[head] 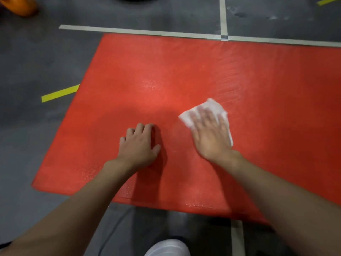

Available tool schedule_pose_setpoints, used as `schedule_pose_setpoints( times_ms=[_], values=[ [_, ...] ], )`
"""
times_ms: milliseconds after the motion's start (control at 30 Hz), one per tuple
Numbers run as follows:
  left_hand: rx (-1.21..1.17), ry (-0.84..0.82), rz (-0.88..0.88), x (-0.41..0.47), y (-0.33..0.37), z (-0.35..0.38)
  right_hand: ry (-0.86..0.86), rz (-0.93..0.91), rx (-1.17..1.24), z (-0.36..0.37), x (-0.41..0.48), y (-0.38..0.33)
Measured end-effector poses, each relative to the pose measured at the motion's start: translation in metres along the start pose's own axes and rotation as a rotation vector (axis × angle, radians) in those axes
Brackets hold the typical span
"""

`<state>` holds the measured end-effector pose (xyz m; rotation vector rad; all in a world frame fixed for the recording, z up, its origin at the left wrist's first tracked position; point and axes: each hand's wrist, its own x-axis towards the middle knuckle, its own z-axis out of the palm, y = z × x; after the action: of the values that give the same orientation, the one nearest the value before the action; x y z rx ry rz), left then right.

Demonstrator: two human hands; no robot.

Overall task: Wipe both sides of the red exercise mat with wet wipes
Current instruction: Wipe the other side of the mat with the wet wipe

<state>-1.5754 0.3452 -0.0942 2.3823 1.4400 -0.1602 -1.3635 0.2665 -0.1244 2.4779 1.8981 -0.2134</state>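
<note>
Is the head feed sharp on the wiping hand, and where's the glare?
Head view: right hand and wet wipe are motion-blurred; left hand is sharper and casts a shadow on the red mat; glare streaks show beyond the wipe.

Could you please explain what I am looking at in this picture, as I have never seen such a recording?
There is no machine here: a person wears a camera on the head, so the single picture looks forward and down at their own arms. A red exercise mat lies on a grey floor marked with white tape and yellow tape. The right hand presses a white wet wipe flat against the mat. The left hand rests on the mat, holding nothing. A white shoe shows at the bottom edge.
</note>
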Motion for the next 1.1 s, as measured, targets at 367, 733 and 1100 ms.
schedule_pose_setpoints(
  times_ms=[367,733,1100],
  values=[
    [0.135,-0.124,0.054,0.057,0.007,-0.029,-0.006,0.227,0.029,0.003,0.032,0.006],
    [0.110,-0.100,-0.017,0.079,0.006,-0.039,0.020,0.273,0.099,0.001,0.060,-0.015],
    [0.138,-0.251,0.024,0.109,0.024,-0.047,0.039,0.098,0.073,-0.001,0.090,-0.010]
  ],
)
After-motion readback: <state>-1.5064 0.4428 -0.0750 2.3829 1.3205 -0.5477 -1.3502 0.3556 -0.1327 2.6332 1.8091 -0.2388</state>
